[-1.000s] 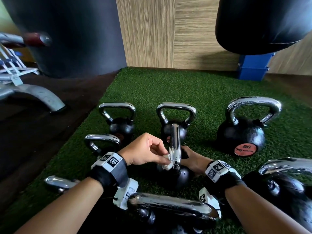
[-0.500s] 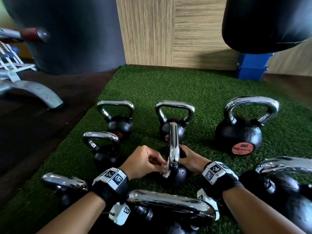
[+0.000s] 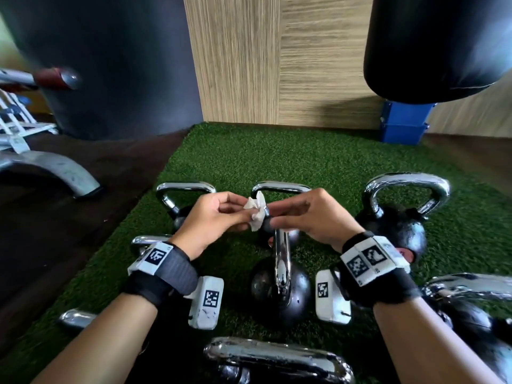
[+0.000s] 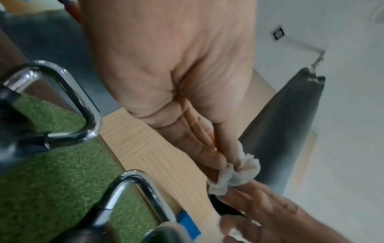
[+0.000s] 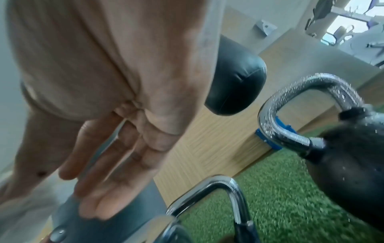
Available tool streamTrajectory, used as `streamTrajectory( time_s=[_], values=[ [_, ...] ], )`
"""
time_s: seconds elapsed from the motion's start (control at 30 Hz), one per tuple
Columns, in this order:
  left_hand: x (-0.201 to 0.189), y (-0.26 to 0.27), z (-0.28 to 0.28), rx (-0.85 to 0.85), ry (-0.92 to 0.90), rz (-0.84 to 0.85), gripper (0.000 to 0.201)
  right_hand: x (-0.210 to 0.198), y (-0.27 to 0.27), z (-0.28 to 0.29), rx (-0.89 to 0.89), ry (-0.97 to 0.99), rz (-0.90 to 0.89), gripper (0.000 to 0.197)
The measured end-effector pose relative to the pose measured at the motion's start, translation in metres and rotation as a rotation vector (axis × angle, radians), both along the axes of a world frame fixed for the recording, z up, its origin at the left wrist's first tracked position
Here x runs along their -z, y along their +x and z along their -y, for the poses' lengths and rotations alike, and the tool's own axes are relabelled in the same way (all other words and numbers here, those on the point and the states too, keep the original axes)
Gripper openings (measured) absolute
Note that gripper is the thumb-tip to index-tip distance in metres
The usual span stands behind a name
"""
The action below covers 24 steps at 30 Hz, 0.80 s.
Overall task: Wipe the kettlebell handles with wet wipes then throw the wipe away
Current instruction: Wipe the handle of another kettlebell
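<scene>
Green artificial turf (image 3: 277,159) covers the middle of the head view, laid on a dark floor in front of a pale wood-grain wall panel (image 3: 277,56). Two black punching bags hang at the top: one at the upper left (image 3: 116,59), one at the upper right (image 3: 432,42), with a blue plastic box (image 3: 403,124) below the right one.

Several black kettlebells with chrome handles stand on the turf. At lower centre sits a small black kettlebell (image 3: 279,289) with its handle seen edge-on. A larger black kettlebell with a red label (image 3: 396,217) stands at centre right, and a broad chrome handle (image 3: 277,358) fills the bottom edge.

Both hands are raised above the small kettlebell, at the centre of the frame. The left hand (image 3: 210,220) pinches a crumpled white wet wipe (image 3: 256,210) between its thumb and fingertips; the left wrist view shows the wipe (image 4: 236,176) bunched at those fingertips. The right hand (image 3: 310,217) meets it from the other side, its fingertips touching the wipe. In the right wrist view its fingers (image 5: 116,164) lie fairly straight; whether its thumb pinches the wipe cannot be told. Each wrist wears a black band with white marker blocks.
</scene>
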State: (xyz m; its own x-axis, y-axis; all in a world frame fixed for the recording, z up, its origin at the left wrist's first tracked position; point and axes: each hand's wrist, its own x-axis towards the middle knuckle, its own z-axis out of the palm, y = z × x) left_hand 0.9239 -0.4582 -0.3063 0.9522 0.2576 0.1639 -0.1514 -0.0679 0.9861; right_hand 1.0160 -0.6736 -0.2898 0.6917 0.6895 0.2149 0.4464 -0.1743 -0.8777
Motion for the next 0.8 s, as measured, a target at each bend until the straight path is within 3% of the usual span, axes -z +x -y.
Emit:
streamTrajectory(
  time_s=[0.1, 0.27, 0.37, 0.5, 0.6, 0.67, 0.73, 0.8],
  values=[
    [-0.007, 0.006, 0.004, 0.019, -0.110, -0.016, 0.030, 0.004, -0.007, -0.009, 0.019, 0.161, 0.041, 0.034],
    [-0.007, 0.008, 0.010, 0.049, -0.135, -0.041, 0.015, 0.007, -0.015, -0.013, 0.075, 0.297, 0.126, 0.033],
    [-0.009, 0.005, 0.014, 0.074, -0.119, -0.099, 0.006, 0.006, -0.019, -0.017, 0.135, 0.297, 0.168, 0.027],
    [-0.009, 0.002, 0.011, 0.155, -0.058, -0.184, 0.019, 0.008, -0.019, -0.014, 0.161, 0.247, 0.216, 0.014],
    [0.001, 0.004, 0.006, 0.188, 0.148, -0.289, 0.018, 0.015, -0.004, -0.001, 0.302, 0.148, 0.238, 0.015],
    [0.018, 0.006, 0.006, 0.165, 0.533, -0.387, 0.040, 0.024, 0.005, 0.009, 0.466, 0.089, 0.167, 0.013],
    [0.039, 0.003, 0.015, 0.270, 0.939, -0.526, 0.094, 0.038, 0.011, 0.016, 0.574, -0.003, 0.066, 0.010],
    [0.061, -0.001, 0.030, 0.466, 1.090, -0.509, 0.131, 0.054, 0.013, 0.019, 0.595, -0.106, 0.001, 0.005]
  ],
)
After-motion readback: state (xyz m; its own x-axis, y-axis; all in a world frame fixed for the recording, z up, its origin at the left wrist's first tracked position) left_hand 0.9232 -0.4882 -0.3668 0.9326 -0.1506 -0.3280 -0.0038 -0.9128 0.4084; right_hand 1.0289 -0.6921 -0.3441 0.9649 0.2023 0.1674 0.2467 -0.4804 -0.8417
